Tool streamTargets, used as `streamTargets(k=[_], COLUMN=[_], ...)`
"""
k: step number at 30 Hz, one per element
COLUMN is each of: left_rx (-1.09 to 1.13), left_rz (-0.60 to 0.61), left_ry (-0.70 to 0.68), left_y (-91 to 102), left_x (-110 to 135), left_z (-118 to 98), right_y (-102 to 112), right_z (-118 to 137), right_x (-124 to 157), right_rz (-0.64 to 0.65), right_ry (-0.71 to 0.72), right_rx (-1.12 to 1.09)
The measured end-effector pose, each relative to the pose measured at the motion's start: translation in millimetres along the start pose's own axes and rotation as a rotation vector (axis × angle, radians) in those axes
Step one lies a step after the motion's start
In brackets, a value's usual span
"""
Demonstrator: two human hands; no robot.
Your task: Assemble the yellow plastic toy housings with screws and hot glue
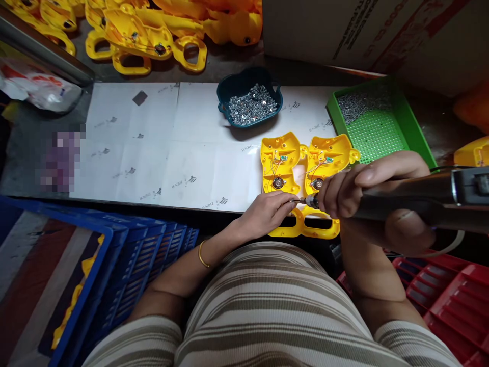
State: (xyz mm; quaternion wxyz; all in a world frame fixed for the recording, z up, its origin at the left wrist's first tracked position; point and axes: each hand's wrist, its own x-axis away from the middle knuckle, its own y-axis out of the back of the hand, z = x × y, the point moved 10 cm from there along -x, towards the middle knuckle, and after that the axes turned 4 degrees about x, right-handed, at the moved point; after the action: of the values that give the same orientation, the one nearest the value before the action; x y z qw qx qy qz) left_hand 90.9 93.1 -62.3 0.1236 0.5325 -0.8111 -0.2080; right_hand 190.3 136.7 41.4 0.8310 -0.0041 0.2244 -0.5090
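Observed at the bench: two yellow moulded plastic shells [301, 163] lie open side up and side by side on the white printed paper sheet [171, 153], just nearer the person than the dark blue plastic bowl of loose silver screws [220, 99] and slightly to its right. Each shell shows a small round speaker and thin coloured wires. The right hand [367, 188] is wrapped fully closed round the barrel of a grey electric screwdriver [420, 196], forefinger laid along the top. The left hand [267, 211] has thumb and fingertips pinched together at the tip of the driver's bit [305, 201], over the near edge of the shells; whether a screw sits in that pinch is too small to tell. A green perforated plastic tray [376, 135] holding more screws stands right of the bowl, a heap of further yellow shells [145, 35] beyond it. Risks noted: the fingertips are at the bit, so a triggered driver could nip them; the loose wires lie near the speakers and could be caught or crushed; a tilted bit could slip and mark the plastic.
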Motion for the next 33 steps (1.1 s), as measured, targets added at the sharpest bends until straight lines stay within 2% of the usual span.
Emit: streamTargets(k=[2, 5, 9, 13, 16, 18, 20, 22, 24, 29, 33], left_rx=[0.034, 0.077, 0.059, 0.020, 0.030, 0.023, -0.053, -0.200, -0.341, -0.425, -0.429], left_rz=[0.003, -0.021, -0.032, -0.031, -0.057, -0.156, -0.336, -0.505, -0.561, -0.395, -0.341], left_ry=[0.060, 0.126, 0.101, 0.067, 0.057, 0.034, 0.001, -0.015, 0.018, 0.229, 0.297], left_y=[0.0, 2.2, 4.0, 4.1, 6.4, 17.0, 36.1, 52.8, 57.2, 35.2, 26.5], left_x=[0, 2, 1, 0, 3, 10, 20, 31, 35, 27, 24], left_z=[5, 12, 9, 5, 4, 4, 3, 4, 10, 38, 38], right_y=[-1, 3, 0, -1, -1, -2, -2, -1, -1, -13, -25], right_z=[2, 3, 2, -2, 0, 3, 5, 3, -1, -24, -38], right_x=[-1, 0, 3, 2, -5, -9, -13, -17, -19, -23, -27], right_rz=[0.027, -0.064, -0.122, -0.088, 0.020, 0.109, 0.154, 0.129, 0.066, -0.014, 0.044], right_ry=[0.002, -0.032, -0.067, -0.078, -0.026, 0.022, 0.062, 0.091, 0.125, 0.178, 0.180], right_rx=[-0.002, 0.014, 0.005, 0.017, 0.009, -0.005, -0.016, -0.012, -0.005, -0.008, 0.044])
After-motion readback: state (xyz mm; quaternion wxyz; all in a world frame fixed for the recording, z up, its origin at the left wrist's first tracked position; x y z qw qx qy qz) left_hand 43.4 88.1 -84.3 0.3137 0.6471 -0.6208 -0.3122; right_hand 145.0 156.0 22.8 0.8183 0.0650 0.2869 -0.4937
